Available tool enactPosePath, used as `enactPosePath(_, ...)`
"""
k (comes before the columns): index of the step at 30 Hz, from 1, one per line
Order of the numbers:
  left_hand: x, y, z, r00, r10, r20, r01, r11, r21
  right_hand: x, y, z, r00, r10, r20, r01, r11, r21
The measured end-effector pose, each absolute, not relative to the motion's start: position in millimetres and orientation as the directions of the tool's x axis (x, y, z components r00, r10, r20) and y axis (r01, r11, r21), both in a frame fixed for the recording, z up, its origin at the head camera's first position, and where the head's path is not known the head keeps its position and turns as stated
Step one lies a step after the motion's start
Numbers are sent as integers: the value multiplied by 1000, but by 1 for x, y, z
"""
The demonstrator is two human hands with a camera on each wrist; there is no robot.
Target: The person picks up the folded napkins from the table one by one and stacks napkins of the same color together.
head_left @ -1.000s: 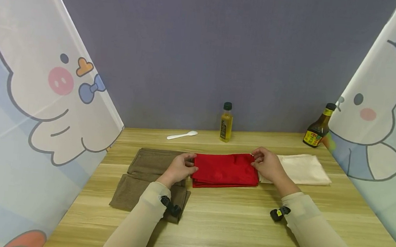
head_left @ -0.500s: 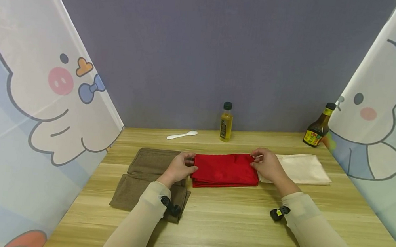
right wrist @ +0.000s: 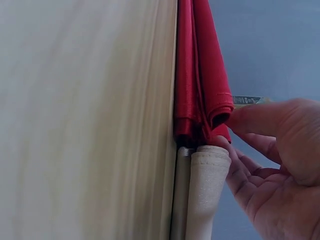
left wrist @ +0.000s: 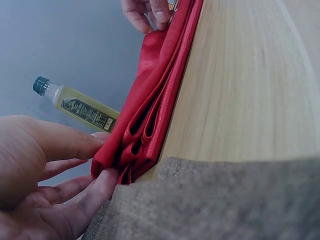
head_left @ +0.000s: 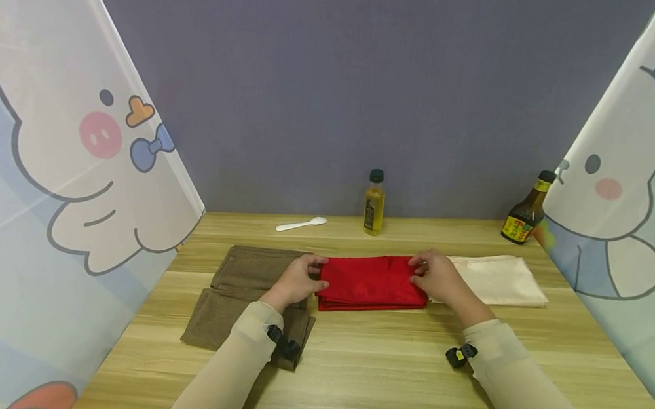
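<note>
A folded red cloth (head_left: pixel 373 281) with a satin sheen lies in the middle of the wooden table, its layers stacked. At its left end my left hand (head_left: pixel 295 282) pinches the edge between thumb and fingers; the left wrist view shows the loops of the folds beside those fingertips (left wrist: pixel 106 182). My right hand (head_left: pixel 440 280) pinches the top layer near the opposite end. In the right wrist view the thumb touches the rolled end of the red fold, above the cream cloth (right wrist: pixel 207 185). Some fingertips of both hands are hidden behind the cloth.
Folded brown cloths (head_left: pixel 222 316) lie left, partly under my left forearm. The folded cream cloth reaches right of the red one. Behind stand a small oil bottle (head_left: pixel 374 206) and a dark sauce bottle (head_left: pixel 524 213), with a white spoon (head_left: pixel 302 224) lying left of them.
My right hand has shifted slightly left along the red cloth, showing more of the cream cloth. The left hand has moved very slightly right. The cloths stay in place.
</note>
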State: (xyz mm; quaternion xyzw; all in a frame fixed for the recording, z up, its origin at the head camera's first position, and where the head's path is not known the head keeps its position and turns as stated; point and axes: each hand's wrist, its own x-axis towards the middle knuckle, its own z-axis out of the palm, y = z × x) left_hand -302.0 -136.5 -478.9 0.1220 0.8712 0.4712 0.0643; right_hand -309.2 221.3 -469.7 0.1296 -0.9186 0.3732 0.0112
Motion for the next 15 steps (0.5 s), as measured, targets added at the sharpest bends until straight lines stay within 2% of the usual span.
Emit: enactPosePath(15,-301,-135,-479,-963,270,-9,135,509,850,-308,221,-467,-962,-247,120,-261,690,-675)
